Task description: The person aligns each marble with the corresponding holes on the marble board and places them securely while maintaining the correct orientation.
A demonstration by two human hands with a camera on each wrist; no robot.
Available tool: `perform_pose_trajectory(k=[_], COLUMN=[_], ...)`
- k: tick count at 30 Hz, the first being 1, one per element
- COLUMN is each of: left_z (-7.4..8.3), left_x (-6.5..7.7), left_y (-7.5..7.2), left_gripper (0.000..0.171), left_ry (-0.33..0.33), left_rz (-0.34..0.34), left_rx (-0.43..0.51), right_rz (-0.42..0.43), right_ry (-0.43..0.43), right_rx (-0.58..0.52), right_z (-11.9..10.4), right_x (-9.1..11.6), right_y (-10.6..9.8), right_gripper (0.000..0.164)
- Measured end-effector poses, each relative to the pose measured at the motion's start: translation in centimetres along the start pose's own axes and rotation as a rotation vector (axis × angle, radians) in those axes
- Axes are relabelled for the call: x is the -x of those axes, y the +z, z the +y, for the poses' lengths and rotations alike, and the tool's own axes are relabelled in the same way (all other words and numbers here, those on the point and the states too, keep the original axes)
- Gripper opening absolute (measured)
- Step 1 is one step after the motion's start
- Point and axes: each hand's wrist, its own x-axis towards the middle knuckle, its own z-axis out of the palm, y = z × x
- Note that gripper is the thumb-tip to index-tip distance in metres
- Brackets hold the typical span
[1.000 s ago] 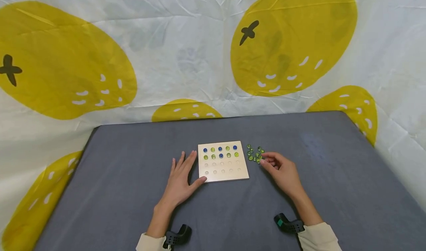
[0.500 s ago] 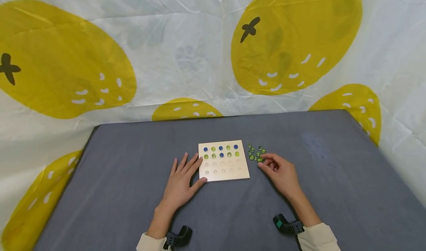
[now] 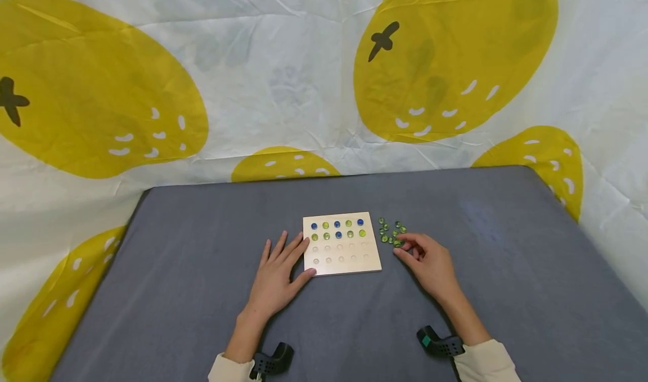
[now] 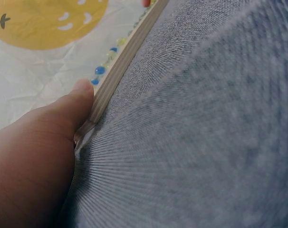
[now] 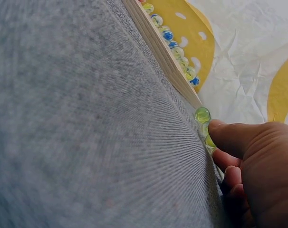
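1. Near the centre of the head view lies a pale wooden board (image 3: 348,266), its long sides running across the frame with a slight upward slant to the right.
2. Its two upper rows hold blue marbles (image 3: 337,224) and green marbles (image 3: 325,225); its two lower rows are bare hollows (image 3: 340,247).
3. Just beside its right edge, right of centre in the frame, loose green marbles (image 3: 391,239) lie scattered on the grey cloth (image 3: 202,258).
4. The relation that matters: the right hand (image 3: 430,263) reaches in from the lower right, and its fingertips come to the near end of that scatter — about level with the upper bare row, which lies directly to their left.
5. Of the two hands, the right is plainly the nearer to the loose marbles; the board lies between them and the left hand (image 3: 273,281).
6. The right hand's thumb and forefinger close on either side of one marble (image 3: 397,243), the remaining fingers curled in beneath. Whether that marble has left the cloth I cannot tell.
7. The left hand comes up from the lower left, palm down, fingers spread and nearly straight, gripping nothing — the forefinger meets the board's left edge and the thumb its lower left corner.
8. Both forearms slant inward from the bottom of the frame.
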Motion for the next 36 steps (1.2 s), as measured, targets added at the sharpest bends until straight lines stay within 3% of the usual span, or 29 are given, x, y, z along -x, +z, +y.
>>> perform_pose_trajectory(k=[9, 36], left_z=[-0.04, -0.12], left_x=[-0.01, 0.0], left_y=[0.05, 0.11], left_gripper=[0.065, 0.065], left_ry=[-0.002, -0.003], left_rz=[0.002, -0.006], left_rx=[-0.006, -0.007], right_rz=[-0.003, -0.01], right_ry=[-0.011, -0.018], right_rx=[0.033, 0.062], right_z=[0.0, -0.02], right_x=[0.01, 0.06], right_y=[0.03, 0.07], right_gripper=[0.016, 0.014])
